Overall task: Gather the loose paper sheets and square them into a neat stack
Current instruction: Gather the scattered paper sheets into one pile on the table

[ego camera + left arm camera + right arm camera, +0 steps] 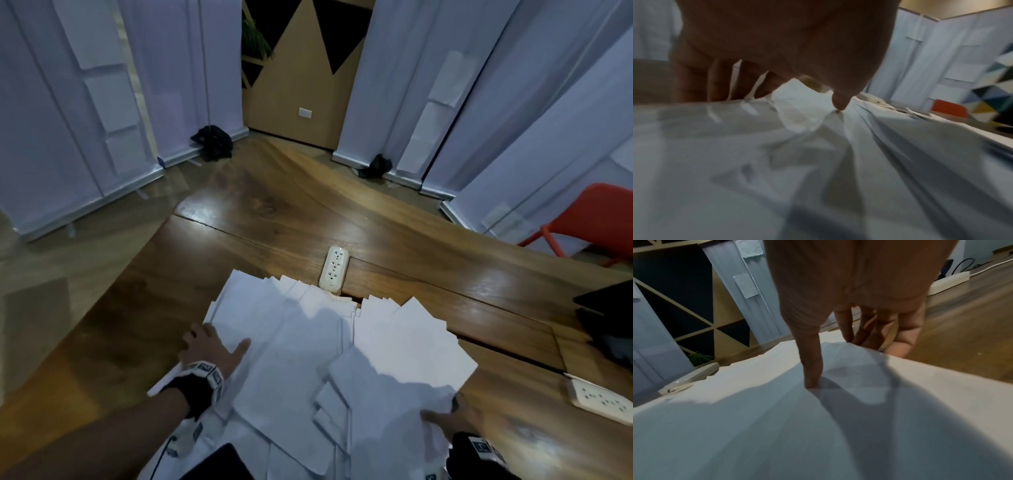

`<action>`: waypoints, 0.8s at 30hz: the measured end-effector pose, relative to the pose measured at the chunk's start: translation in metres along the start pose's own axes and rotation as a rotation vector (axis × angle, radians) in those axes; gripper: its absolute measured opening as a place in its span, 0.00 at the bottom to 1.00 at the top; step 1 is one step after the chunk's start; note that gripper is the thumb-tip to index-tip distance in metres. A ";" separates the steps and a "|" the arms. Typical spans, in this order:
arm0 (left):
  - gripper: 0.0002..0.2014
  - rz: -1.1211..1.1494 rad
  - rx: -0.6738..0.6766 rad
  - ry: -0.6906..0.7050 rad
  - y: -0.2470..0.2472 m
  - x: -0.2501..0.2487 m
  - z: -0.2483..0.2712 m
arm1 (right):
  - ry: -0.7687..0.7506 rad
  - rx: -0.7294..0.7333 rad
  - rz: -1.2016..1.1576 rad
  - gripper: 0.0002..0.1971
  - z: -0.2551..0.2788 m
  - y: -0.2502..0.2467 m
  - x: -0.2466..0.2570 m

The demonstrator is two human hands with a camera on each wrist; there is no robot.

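Several loose white paper sheets lie fanned and overlapping on the wooden table, from its middle to the near edge. My left hand is at the left edge of the spread; in the left wrist view its thumb presses on top of the sheets while the fingers drop behind the edge. My right hand holds the right side near me. In the right wrist view its thumb is on top of the bulging sheets, with the fingers behind the raised edge.
A white power strip lies just beyond the far edge of the papers, and another at the near right. A dark flat object sits at the table's right. A red chair and white panels stand around the table.
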State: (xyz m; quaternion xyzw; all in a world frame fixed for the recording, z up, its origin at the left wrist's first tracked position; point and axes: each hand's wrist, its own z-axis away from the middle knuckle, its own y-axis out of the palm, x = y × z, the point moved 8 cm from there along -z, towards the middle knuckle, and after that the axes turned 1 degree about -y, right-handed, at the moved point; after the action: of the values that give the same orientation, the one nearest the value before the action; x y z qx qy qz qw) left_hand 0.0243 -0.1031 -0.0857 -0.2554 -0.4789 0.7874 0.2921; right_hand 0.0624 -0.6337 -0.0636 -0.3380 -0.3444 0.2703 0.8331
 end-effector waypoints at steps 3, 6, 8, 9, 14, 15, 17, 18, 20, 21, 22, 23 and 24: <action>0.49 -0.023 -0.006 0.079 -0.001 -0.008 0.009 | -0.054 0.084 -0.064 0.42 0.000 0.016 0.002; 0.46 0.041 0.047 0.177 -0.010 -0.013 0.000 | -0.007 0.152 -0.054 0.46 -0.013 0.029 -0.010; 0.47 0.080 0.033 0.151 -0.019 -0.009 -0.006 | 0.030 0.121 -0.089 0.42 -0.022 0.025 -0.014; 0.48 0.095 0.027 0.101 -0.021 -0.003 -0.007 | 0.051 0.062 -0.119 0.41 -0.016 0.018 -0.009; 0.52 0.027 0.070 0.022 -0.002 -0.008 0.020 | 0.006 0.026 -0.024 0.51 0.006 0.040 0.028; 0.53 0.003 0.086 0.048 0.004 -0.014 0.025 | -0.013 0.042 -0.049 0.50 0.005 0.051 0.033; 0.54 0.029 0.122 0.084 0.004 -0.022 0.031 | -0.054 0.075 -0.102 0.45 0.010 0.065 0.045; 0.54 0.080 0.144 0.071 0.000 -0.021 0.031 | -0.058 0.074 -0.123 0.42 0.011 0.068 0.047; 0.53 0.149 0.162 0.015 -0.010 -0.010 0.027 | -0.026 0.046 -0.196 0.39 0.013 0.067 0.038; 0.53 0.139 0.156 -0.001 -0.014 -0.004 0.023 | -0.004 0.020 -0.240 0.40 0.016 0.063 0.033; 0.52 0.106 0.152 -0.005 -0.017 0.001 0.020 | 0.023 0.004 -0.269 0.40 0.021 0.060 0.028; 0.51 0.061 0.146 0.002 -0.019 0.005 0.018 | 0.022 0.000 -0.287 0.40 0.023 0.059 0.026; 0.50 0.016 0.138 0.026 -0.018 0.006 0.017 | 0.009 0.019 -0.296 0.37 0.027 0.060 0.026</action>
State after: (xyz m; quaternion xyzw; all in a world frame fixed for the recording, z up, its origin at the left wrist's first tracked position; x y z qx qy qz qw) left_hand 0.0121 -0.1023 -0.0629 -0.2485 -0.4177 0.8175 0.3090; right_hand 0.0450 -0.5681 -0.0841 -0.2770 -0.3842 0.1461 0.8685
